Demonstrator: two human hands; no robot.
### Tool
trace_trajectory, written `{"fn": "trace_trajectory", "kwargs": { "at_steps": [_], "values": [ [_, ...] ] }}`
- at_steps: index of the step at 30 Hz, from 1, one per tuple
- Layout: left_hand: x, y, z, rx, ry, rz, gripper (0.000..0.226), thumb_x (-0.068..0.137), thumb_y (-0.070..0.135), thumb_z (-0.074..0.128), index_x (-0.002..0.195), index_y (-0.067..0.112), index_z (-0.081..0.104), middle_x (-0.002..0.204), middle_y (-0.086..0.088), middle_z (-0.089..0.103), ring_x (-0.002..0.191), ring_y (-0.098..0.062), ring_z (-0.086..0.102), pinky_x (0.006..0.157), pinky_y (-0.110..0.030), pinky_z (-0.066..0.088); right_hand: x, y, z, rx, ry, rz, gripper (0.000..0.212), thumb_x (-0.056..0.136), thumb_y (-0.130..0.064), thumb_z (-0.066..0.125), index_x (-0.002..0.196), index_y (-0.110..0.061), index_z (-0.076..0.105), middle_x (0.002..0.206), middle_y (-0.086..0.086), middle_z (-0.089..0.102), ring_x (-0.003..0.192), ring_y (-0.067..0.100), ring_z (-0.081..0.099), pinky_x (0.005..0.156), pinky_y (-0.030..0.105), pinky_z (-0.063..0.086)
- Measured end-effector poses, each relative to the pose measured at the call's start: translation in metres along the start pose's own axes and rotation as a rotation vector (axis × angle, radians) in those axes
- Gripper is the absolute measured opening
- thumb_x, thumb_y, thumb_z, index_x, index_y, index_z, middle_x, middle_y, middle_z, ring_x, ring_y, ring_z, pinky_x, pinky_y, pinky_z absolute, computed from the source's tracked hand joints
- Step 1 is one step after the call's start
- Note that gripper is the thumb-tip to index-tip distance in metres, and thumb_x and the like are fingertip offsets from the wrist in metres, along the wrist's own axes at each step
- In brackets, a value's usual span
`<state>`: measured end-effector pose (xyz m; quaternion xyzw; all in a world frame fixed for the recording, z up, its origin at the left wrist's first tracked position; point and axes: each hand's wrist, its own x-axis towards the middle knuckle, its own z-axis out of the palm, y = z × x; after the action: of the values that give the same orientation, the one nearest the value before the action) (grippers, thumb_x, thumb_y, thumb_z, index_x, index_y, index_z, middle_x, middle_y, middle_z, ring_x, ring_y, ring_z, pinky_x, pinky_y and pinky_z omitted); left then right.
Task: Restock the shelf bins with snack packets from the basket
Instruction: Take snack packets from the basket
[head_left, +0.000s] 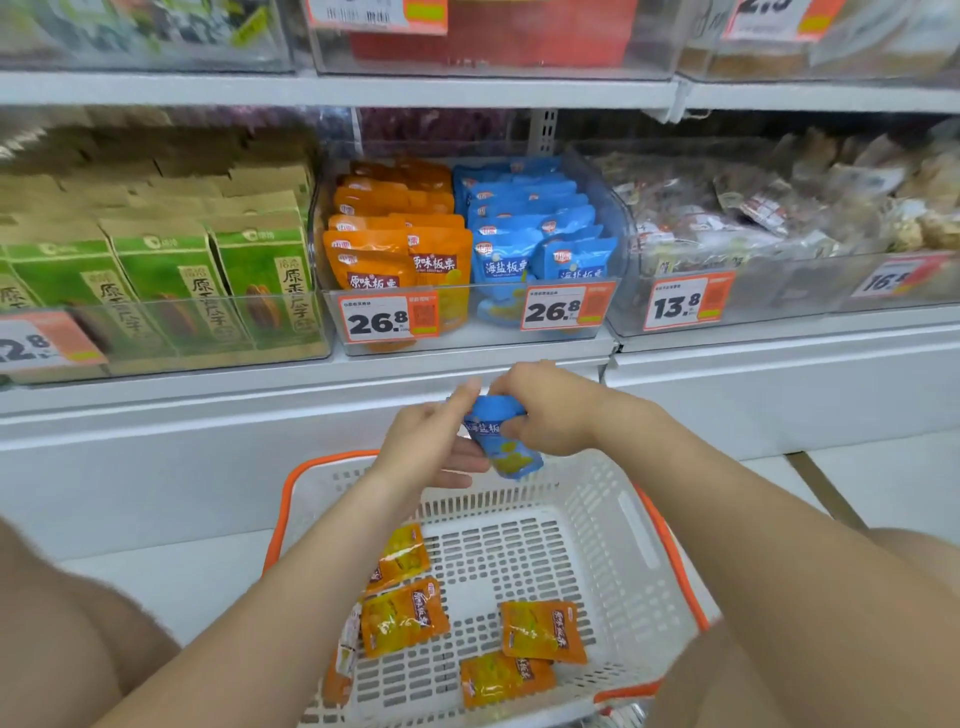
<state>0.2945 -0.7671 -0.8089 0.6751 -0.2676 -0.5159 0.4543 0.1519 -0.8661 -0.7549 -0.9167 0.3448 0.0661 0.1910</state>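
At the far left of the white shelf (208, 384), green cartons (171, 280) are being displayed upright in rows behind a clear front panel. In the centre, a clear bin (467, 338) is being shared by two stocks: orange packets (395, 244) are being stood in its left half and blue packets (530, 228) in its right half, each half being marked by a price tag (389, 319) reading 26.8. Below and in front of this bin, a single blue packet (506, 447) is being held in the air between both hands, above the far edge of the basket (623, 530). The left hand (431, 441) is being kept loosely spread. Its thumb is being raised against the packet's upper left edge and its fingers are being laid nearly straight under the packet's left side, touching rather than clasping it. The right hand (550, 410) is being closed narrowly on the packet's top, which is being pinched between curled fingers and thumb; the packet's lower end is being left hanging free. Beneath the forearms, several loose orange packets (405, 616) are being carried flat on the slotted floor of the white, orange-rimmed basket, mostly toward its left and near sides. At the far right of the shelf, mixed wrapped snacks (779, 208) are being heaped in a neighbouring clear bin, tagged 13.8.
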Motion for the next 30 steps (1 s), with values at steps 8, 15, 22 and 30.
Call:
{"fn": "trace_trajectory", "kwargs": {
  "at_steps": [8,15,22,30],
  "values": [
    [0.001,0.011,0.001,0.182,0.101,0.432,0.026,0.076,0.035,0.093,0.094,0.024,0.077,0.068,0.005,0.056,0.056,-0.013,0.050,0.054,-0.029,0.043,-0.015,0.018,-0.047,0.328,0.098,0.032,0.024,0.096,-0.006,0.066,0.116,-0.019,0.062,0.106,0.008,0.070,0.085,0.025,0.076,0.076,0.049,0.064],
    [-0.002,0.040,0.007,0.135,0.201,0.635,0.026,0.080,0.031,0.090,0.101,0.024,0.077,0.094,0.002,0.074,0.061,-0.011,0.049,0.057,-0.026,0.045,-0.026,0.012,-0.076,0.436,0.292,-0.115,0.038,0.100,-0.018,0.070,0.135,-0.028,0.060,0.129,-0.008,0.059,0.105,0.015,0.069,0.080,0.044,0.065],
    [0.003,0.086,0.001,0.414,0.525,1.010,0.041,0.082,0.004,0.080,0.112,0.030,0.068,0.106,0.010,0.061,0.086,-0.005,0.057,0.077,-0.020,0.049,-0.015,0.021,-0.114,0.543,0.860,-0.237,0.033,0.094,-0.010,0.065,0.121,-0.029,0.064,0.107,-0.018,0.068,0.096,0.010,0.065,0.087,0.044,0.057],
    [0.024,0.104,-0.006,0.741,0.524,1.063,0.049,0.082,-0.005,0.070,0.121,0.024,0.064,0.119,0.008,0.063,0.112,-0.016,0.057,0.094,-0.044,0.052,0.017,0.032,-0.111,0.539,0.905,-0.131,0.030,0.090,-0.009,0.070,0.111,-0.030,0.071,0.102,-0.011,0.073,0.093,0.016,0.070,0.085,0.045,0.060]
  ]
}}
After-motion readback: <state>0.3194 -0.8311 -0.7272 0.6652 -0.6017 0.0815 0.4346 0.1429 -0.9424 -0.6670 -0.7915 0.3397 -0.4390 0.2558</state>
